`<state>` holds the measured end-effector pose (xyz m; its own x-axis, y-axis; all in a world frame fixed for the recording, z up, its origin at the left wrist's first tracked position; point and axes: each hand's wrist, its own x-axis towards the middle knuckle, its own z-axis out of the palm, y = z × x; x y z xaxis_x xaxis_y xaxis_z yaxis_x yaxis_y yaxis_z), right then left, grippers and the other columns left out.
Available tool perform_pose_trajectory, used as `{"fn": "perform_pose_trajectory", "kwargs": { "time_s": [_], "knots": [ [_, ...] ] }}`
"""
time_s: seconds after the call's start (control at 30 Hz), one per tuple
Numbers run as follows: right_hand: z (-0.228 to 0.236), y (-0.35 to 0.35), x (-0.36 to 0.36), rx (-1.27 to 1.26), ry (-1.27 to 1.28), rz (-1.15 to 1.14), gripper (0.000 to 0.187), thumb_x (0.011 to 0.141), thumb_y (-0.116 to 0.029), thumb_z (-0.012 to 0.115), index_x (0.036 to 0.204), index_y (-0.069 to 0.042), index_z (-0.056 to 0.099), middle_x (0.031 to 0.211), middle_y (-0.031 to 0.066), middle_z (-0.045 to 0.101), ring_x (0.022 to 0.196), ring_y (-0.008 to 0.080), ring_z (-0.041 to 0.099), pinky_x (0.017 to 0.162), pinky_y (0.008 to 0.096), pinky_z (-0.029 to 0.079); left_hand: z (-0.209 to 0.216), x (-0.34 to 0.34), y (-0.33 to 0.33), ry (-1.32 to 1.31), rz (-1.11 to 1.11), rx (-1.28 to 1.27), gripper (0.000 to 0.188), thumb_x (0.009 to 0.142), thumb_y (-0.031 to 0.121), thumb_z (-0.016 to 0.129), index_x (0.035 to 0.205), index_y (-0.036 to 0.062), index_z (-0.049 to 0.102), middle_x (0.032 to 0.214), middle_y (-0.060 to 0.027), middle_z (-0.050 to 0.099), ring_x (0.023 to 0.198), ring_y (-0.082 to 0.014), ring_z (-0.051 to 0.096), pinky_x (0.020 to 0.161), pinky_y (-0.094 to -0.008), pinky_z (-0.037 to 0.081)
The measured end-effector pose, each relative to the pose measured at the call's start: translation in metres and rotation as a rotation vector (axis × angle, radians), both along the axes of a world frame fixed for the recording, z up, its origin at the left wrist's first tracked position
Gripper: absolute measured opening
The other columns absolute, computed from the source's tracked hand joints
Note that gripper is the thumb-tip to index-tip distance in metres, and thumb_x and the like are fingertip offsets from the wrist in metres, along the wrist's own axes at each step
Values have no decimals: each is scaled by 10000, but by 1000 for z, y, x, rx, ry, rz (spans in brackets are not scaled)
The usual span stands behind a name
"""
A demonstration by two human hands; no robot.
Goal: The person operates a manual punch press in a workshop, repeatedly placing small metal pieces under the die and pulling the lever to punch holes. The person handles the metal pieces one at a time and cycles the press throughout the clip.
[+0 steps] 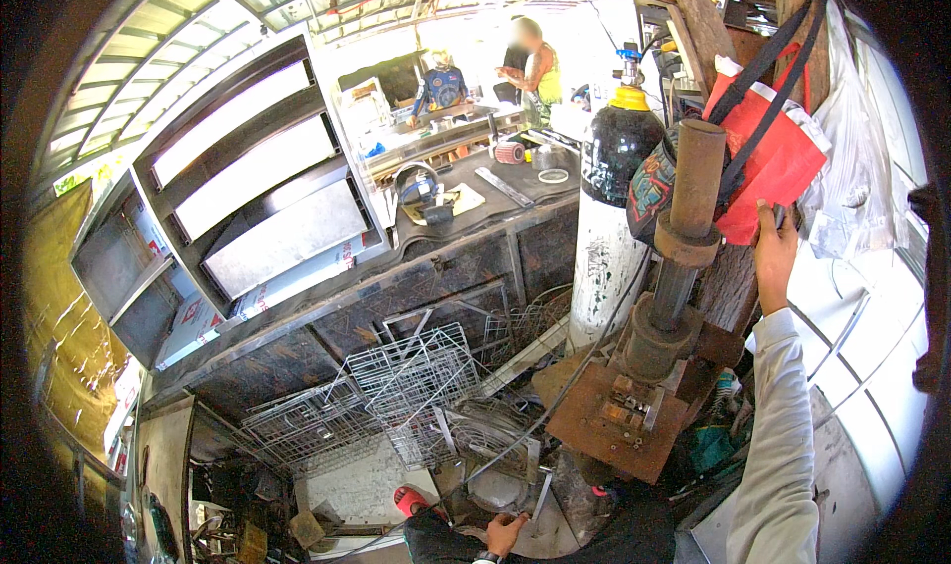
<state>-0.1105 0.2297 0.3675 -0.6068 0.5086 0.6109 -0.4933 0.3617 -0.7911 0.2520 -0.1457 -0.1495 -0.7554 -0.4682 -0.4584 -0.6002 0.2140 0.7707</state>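
My right hand is raised at the right, by the lower edge of a red bag. Its fingers are bent around something small and dark that I cannot make out. Just left of it stands a rusty machine column, with a rusty metal plate below carrying small metal parts. Down at the lower edge, my left hand is closed in front of my dark trousers, a watch at its wrist. What it pinches, if anything, is too small to tell. A thin metal strip shows close to its fingertips.
A black and white gas cylinder stands beyond the column. Wire racks lean under a long workbench, which holds a large metal cabinet frame. Two people are at a far table. A dark cable crosses near my left hand.
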Motion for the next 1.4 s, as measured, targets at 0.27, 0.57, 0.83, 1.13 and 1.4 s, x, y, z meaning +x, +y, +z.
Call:
{"fn": "perform_pose_trajectory", "kwargs": {
  "time_s": [0.27,0.57,0.83,1.13,1.4],
  "knots": [
    [-6,3,-9,67,117,-36,359,953,-241,633,1199,20,608,1094,114,672,982,238,602,923,351,440,20,3,2,62,49,151,449,845,337,774,1102,-14,663,852,-102,703,544,-170,617,486,-334,498],
    [-9,4,-14,36,128,-8,346,946,-246,640,1161,24,630,1115,129,673,1026,255,602,954,360,426,-2,5,-4,40,-11,77,416,803,281,816,1051,-11,654,838,-85,704,515,-171,611,439,-330,483],
    [2,-10,2,-21,148,-34,256,950,-272,653,859,-36,613,603,-28,461,518,89,405,510,305,337,-1,3,3,43,-46,-26,405,807,356,798,961,-9,717,748,-103,707,482,-180,615,450,-347,472],
    [-1,-7,-2,71,191,-108,326,942,-301,659,1025,14,653,772,33,598,650,123,496,639,307,423,-16,1,-10,-126,40,17,509,797,385,798,1044,-49,702,785,-129,712,543,-196,650,474,-356,480],
    [-4,2,-7,44,112,-47,320,948,-296,652,1036,12,646,776,32,599,675,135,514,665,316,434,16,4,3,14,67,35,530,782,378,812,1078,-37,669,861,-100,715,636,-209,676,554,-352,554]
  ]
}}
